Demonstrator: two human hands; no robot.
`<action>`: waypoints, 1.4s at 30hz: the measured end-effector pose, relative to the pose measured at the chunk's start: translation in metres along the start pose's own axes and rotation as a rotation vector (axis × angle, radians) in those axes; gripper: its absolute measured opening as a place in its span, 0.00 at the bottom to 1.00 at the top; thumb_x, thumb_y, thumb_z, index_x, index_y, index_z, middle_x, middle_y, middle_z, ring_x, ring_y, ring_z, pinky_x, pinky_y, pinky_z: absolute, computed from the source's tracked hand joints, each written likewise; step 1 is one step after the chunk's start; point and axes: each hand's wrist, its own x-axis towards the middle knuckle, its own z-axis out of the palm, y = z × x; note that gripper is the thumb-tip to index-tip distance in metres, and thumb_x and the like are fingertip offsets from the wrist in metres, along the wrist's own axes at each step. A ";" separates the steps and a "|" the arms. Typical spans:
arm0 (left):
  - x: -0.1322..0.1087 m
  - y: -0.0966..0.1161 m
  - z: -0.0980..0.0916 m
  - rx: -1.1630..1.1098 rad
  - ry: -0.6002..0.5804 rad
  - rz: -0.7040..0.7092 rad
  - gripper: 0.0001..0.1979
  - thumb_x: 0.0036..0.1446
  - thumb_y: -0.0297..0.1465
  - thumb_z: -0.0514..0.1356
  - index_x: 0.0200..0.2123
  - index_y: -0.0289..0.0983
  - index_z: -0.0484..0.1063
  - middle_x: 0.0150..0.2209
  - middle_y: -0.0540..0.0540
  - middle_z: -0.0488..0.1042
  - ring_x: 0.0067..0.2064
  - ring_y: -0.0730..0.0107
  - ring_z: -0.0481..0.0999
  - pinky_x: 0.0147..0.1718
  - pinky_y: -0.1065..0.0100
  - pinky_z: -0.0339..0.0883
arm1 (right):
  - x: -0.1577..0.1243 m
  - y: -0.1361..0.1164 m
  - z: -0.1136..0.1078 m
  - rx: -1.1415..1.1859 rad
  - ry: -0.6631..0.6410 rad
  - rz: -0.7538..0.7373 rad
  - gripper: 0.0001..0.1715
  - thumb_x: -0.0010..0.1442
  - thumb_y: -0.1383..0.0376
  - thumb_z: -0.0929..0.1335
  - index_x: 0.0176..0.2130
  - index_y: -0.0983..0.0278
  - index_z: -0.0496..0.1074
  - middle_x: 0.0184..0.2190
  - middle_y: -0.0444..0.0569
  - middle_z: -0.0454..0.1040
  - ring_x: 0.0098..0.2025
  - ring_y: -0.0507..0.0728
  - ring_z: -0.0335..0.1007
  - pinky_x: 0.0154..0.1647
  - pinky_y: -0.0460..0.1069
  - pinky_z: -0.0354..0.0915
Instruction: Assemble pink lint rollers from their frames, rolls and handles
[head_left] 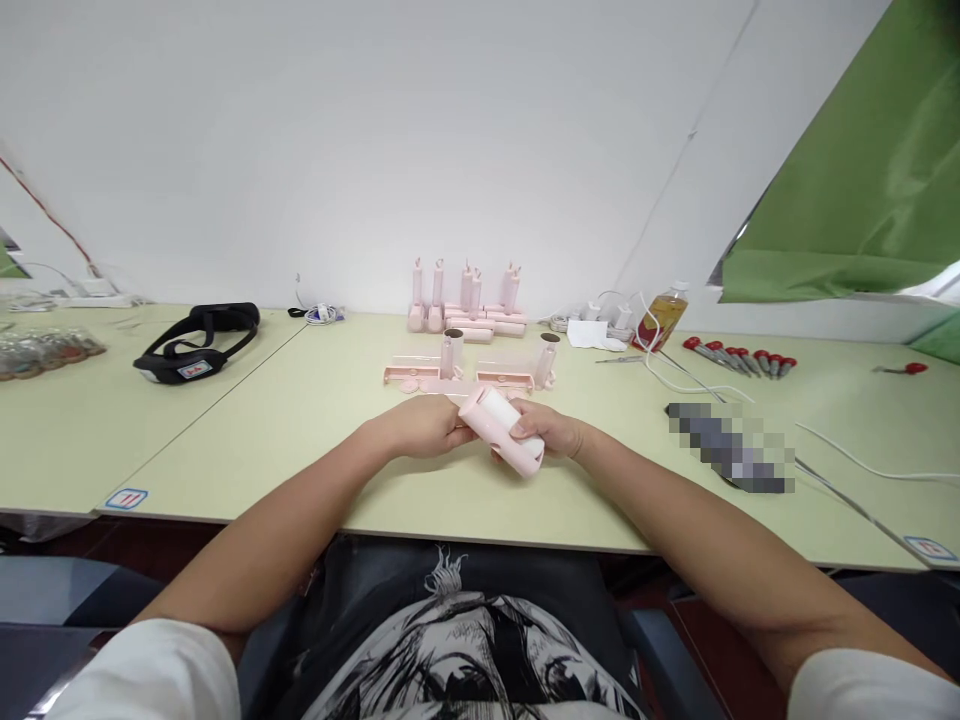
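Low over the front of the table, a pale pink lint roller (499,432) with a white roll inside its curved housing is tilted, its right end lower. My right hand (551,428) is closed around its right side, thumb on the white roll. At its left end my left hand (427,425) is closed, the fingertips against the housing and partly hidden by it. Just behind my hands lie pink open housings (506,380) and round pink pieces (412,386). Clear pinkish upright pieces (549,362) stand beside dark-ended rolls.
Several pink lint rollers (469,300) stand against the wall. On the right are a drink bottle (661,318), white cables (660,375), red-ended tools (739,357) and a pixelated dark object (727,447). A black head strap (199,345) lies left.
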 end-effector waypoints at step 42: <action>0.067 0.000 0.027 -0.267 0.459 -0.212 0.11 0.55 0.35 0.62 0.39 0.39 0.65 0.40 0.48 0.73 0.45 0.64 0.73 0.44 0.63 0.65 | -0.051 -0.032 -0.083 -0.555 0.314 0.280 0.23 0.46 0.64 0.74 0.44 0.62 0.73 0.37 0.45 0.75 0.38 0.56 0.70 0.30 0.44 0.64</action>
